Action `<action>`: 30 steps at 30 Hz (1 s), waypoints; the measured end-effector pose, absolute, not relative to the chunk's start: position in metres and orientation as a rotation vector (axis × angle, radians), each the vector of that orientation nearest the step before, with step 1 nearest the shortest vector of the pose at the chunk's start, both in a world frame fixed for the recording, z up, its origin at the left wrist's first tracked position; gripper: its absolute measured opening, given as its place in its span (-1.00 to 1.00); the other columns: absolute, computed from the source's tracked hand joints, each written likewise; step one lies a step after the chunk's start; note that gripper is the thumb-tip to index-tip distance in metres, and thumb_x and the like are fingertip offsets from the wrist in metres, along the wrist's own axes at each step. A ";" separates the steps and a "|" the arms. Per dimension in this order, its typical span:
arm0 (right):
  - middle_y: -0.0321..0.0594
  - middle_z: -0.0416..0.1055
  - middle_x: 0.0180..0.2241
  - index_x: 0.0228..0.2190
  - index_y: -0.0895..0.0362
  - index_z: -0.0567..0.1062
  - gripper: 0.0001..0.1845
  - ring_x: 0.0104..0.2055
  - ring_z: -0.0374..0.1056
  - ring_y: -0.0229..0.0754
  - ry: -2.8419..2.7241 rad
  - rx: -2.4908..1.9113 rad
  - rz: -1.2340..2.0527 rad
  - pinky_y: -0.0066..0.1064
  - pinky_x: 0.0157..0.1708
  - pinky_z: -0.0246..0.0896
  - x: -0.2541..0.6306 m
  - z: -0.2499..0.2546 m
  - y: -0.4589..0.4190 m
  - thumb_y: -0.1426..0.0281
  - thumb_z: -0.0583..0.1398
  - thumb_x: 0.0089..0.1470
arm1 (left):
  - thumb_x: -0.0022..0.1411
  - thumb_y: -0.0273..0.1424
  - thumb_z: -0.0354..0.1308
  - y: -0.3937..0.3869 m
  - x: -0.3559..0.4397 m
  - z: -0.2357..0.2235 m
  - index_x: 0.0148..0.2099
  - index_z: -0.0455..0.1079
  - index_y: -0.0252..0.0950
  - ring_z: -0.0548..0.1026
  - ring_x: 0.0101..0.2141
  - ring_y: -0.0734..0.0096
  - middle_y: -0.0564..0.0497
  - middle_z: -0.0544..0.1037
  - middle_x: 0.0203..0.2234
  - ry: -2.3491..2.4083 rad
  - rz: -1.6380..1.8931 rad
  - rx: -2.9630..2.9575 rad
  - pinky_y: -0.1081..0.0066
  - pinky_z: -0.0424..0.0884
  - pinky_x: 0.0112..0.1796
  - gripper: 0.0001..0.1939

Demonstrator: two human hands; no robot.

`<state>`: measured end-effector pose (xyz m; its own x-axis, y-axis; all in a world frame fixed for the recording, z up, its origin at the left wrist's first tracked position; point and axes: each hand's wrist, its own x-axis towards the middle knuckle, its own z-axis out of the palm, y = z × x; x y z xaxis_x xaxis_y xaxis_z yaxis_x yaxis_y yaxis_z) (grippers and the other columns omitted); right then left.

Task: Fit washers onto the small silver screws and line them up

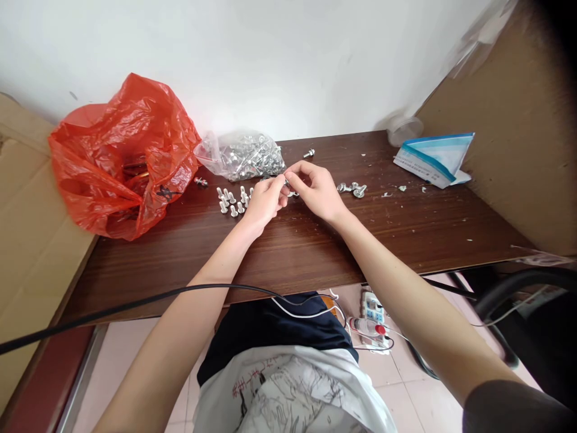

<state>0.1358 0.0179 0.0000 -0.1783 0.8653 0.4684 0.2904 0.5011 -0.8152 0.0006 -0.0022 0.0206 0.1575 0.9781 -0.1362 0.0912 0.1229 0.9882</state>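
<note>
- Left hand (267, 199) and right hand (319, 190) pinch narrowly on a small metal piece (286, 182) toward the bench's (180, 264) back edge, presumably because it's tiny.
- Bolts (232, 198) stand leftward, shanks up, likely because flat heads balance.

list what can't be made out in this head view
In the head view:
Small metal piece: shape mostly covered by the left hand and right hand.
Standing bolts: full count, some blocked by the left hand.
Red bag: contents mostly hidden by its folds.
Blue-edged packet: print too small to read.
</note>
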 end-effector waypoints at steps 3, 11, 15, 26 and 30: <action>-0.26 0.41 -0.47 -0.40 0.16 0.46 -0.72 -0.43 0.26 -0.25 -1.741 -0.984 0.702 -0.38 -0.38 0.15 0.137 0.000 0.018 0.20 0.14 0.16 | 0.37 -0.28 -0.09 -0.002 0.001 0.021 -0.46 0.21 -0.33 0.10 -0.71 0.70 0.11 0.25 -0.68 1.208 0.952 1.240 0.62 -0.07 -0.68 -0.64; -0.28 0.37 -0.49 -0.41 0.13 0.46 -0.71 -0.43 0.24 -0.25 -1.748 -0.974 0.735 -0.39 -0.39 0.14 0.138 0.000 0.018 0.17 0.14 0.17 | 0.36 -0.29 -0.07 -0.003 0.001 0.021 -0.48 0.21 -0.33 0.10 -0.71 0.69 0.11 0.24 -0.68 1.202 0.971 1.250 0.60 -0.07 -0.68 -0.64; -0.29 0.36 -0.50 -0.41 0.13 0.45 -0.71 -0.44 0.22 -0.26 -1.752 -0.970 0.731 -0.39 -0.40 0.14 0.138 0.000 0.019 0.17 0.14 0.17 | 0.35 -0.28 -0.06 -0.002 0.000 0.020 -0.49 0.21 -0.33 0.11 -0.71 0.69 0.11 0.24 -0.68 1.199 0.970 1.250 0.60 -0.07 -0.68 -0.64; -0.29 0.37 -0.49 -0.40 0.13 0.46 -0.77 -0.43 0.23 -0.26 -1.767 -0.971 0.736 -0.38 -0.37 0.13 0.138 0.001 0.018 0.26 0.12 0.20 | 0.35 -0.31 -0.07 -0.003 0.000 0.020 -0.49 0.20 -0.32 0.10 -0.71 0.69 0.11 0.24 -0.69 1.196 0.972 1.255 0.60 -0.08 -0.68 -0.64; -0.29 0.39 -0.48 -0.39 0.12 0.46 -0.75 -0.42 0.25 -0.25 -1.771 -0.967 0.746 -0.38 -0.35 0.15 0.139 -0.001 0.018 0.24 0.12 0.20 | 0.35 -0.30 -0.06 -0.003 0.000 0.020 -0.49 0.20 -0.32 0.11 -0.71 0.69 0.11 0.24 -0.69 1.202 0.968 1.249 0.60 -0.07 -0.68 -0.64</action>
